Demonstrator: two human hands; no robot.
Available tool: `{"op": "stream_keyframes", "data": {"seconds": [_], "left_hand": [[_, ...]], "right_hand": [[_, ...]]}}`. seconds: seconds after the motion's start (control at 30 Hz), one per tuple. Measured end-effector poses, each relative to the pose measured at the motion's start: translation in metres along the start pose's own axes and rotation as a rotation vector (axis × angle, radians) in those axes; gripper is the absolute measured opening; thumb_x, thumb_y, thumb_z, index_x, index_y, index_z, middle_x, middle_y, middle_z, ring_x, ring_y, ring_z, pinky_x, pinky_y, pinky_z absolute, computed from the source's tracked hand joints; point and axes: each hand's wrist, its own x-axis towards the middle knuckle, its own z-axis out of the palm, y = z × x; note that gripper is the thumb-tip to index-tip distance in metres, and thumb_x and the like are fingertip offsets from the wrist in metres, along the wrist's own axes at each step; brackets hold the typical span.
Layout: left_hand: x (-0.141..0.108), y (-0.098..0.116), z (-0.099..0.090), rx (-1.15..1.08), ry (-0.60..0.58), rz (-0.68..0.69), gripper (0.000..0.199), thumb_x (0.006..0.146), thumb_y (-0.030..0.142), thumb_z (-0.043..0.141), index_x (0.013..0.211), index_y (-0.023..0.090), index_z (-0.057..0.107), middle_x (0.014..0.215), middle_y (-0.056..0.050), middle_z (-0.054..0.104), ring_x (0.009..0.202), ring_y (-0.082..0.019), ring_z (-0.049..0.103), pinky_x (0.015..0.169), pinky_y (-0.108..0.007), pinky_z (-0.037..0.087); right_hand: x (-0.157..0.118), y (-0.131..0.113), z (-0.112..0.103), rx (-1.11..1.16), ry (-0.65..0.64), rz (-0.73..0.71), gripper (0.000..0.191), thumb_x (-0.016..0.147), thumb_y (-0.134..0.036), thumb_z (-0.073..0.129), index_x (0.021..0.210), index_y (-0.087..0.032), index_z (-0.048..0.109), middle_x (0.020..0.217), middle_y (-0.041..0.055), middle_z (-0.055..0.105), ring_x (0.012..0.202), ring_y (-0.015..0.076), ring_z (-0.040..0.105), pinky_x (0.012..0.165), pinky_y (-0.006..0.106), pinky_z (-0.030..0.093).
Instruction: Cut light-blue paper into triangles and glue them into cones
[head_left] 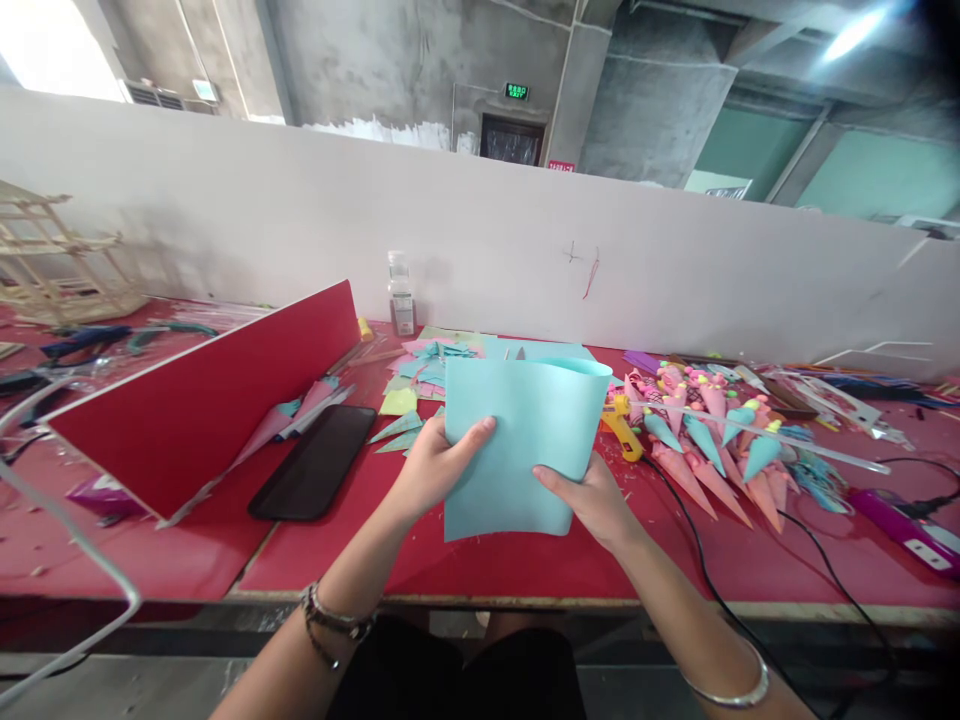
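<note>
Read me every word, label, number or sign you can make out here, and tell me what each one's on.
"EXIT": green sign above the dark door; characters over it too small to read.
Red sign: lettering too small.
Bottle label: too blurred.
White panel, upper right: dark marks, unreadable.

Concrete walls rise behind a white partition

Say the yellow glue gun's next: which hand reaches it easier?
Probably the right hand: it holds the blue sheet on the side nearest the yellow glue gun, while the left hand grips the opposite side.
</note>
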Motion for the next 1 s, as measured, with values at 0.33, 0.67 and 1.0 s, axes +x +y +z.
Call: {"op": "stream_keyframes", "data": {"seconds": [0.33, 0.67, 1.0], "left_hand": [[0.002, -0.002, -0.003, 0.002, -0.025, 0.007, 0.043, 0.073, 0.05, 0.058, 0.092, 0.012, 0.064, 0.086, -0.009, 0.069, 0.076, -0.023, 0.064, 0.06, -0.027, 0.053], [-0.001, 0.02, -0.02, 0.251, 0.021, 0.151, 0.035, 0.076, 0.049, 0.052, 0.065, 0.015, 0.057, 0.061, -0.001, 0.06, 0.052, -0.014, 0.054, 0.043, -0.021, 0.04], [-0.003, 0.094, -0.029, 1.067, -0.379, 0.51, 0.031, 0.087, 0.037, 0.04, 0.074, 0.016, 0.058, 0.071, -0.001, 0.059, 0.066, -0.014, 0.053, 0.061, -0.024, 0.04]], "right_hand": [[0.0, 0.001, 0.0, 0.053, 0.002, 0.042, 0.037, 0.063, -0.034, 0.072, 0.096, -0.02, 0.064, 0.093, 0.0049, 0.07, 0.088, 0.0256, 0.064, 0.075, 0.036, 0.052], [0.008, -0.051, -0.029, -0.148, -0.147, -0.249, 0.042, 0.072, -0.039, 0.062, 0.111, -0.025, 0.053, 0.108, 0.0041, 0.06, 0.1, 0.0211, 0.056, 0.087, 0.035, 0.045], [-0.01, -0.143, -0.012, -0.832, -0.027, -0.747, 0.022, 0.084, -0.036, 0.048, 0.098, -0.021, 0.055, 0.095, 0.0034, 0.058, 0.091, 0.0176, 0.053, 0.079, 0.032, 0.04]]}}
